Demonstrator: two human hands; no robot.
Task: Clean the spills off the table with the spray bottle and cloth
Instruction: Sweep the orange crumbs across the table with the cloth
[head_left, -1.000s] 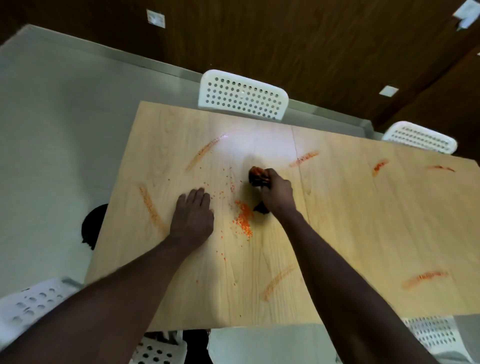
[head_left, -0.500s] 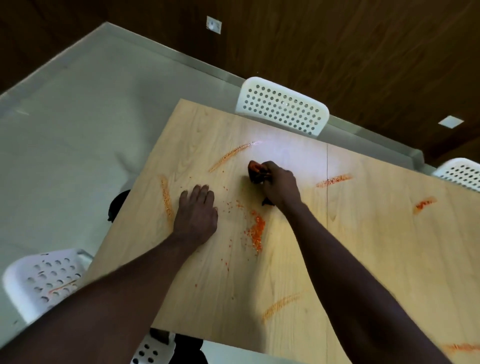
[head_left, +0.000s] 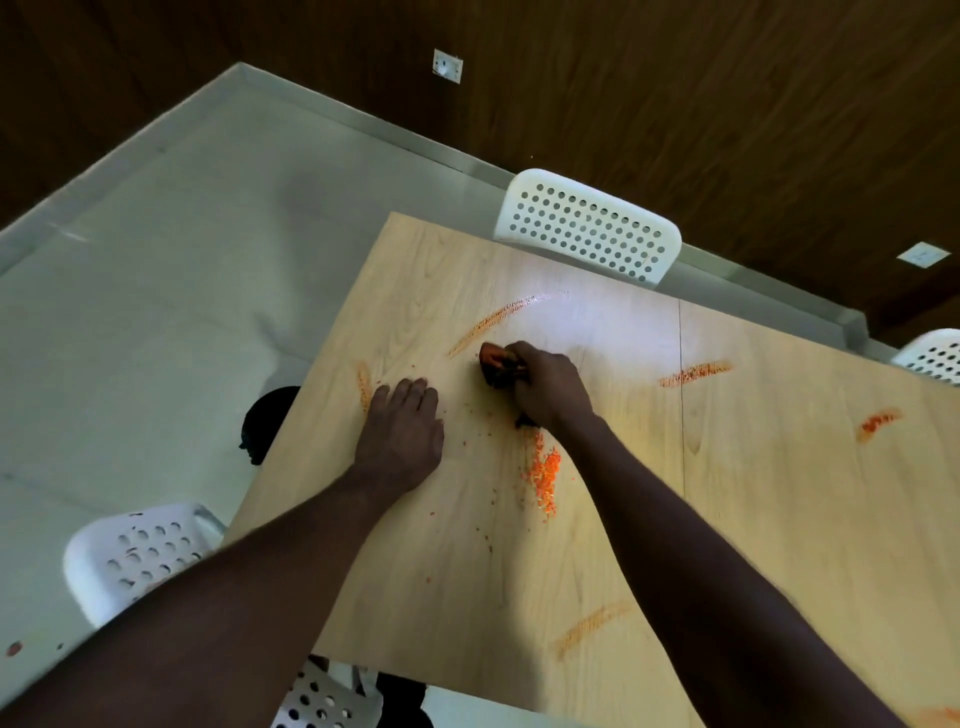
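My right hand (head_left: 548, 387) grips a dark cloth (head_left: 496, 362) stained orange, bunched and pressed onto the light wooden table (head_left: 779, 493). My left hand (head_left: 402, 426) lies flat on the tabletop to the left of the cloth, fingers straight. A pile of orange crumbs (head_left: 545, 470) sits just behind my right wrist, with loose specks scattered around it. Orange smears mark the wood: one streak (head_left: 493, 319) just beyond the cloth, one (head_left: 363, 384) by my left fingertips, one (head_left: 696, 373) to the right, one (head_left: 878, 422) farther right, one (head_left: 592, 626) near the front edge. No spray bottle is in view.
A white perforated chair (head_left: 587, 228) stands at the table's far side, another (head_left: 930, 356) at the far right, one (head_left: 135, 556) at the near left corner and one (head_left: 322, 701) under the front edge. A dark object (head_left: 267, 423) lies on the grey floor beside the table's left edge.
My right hand has pushed the cloth away from me and leftward toward the far streak, leaving the crumb pile behind it. My left hand stays flat. The view has swung left.
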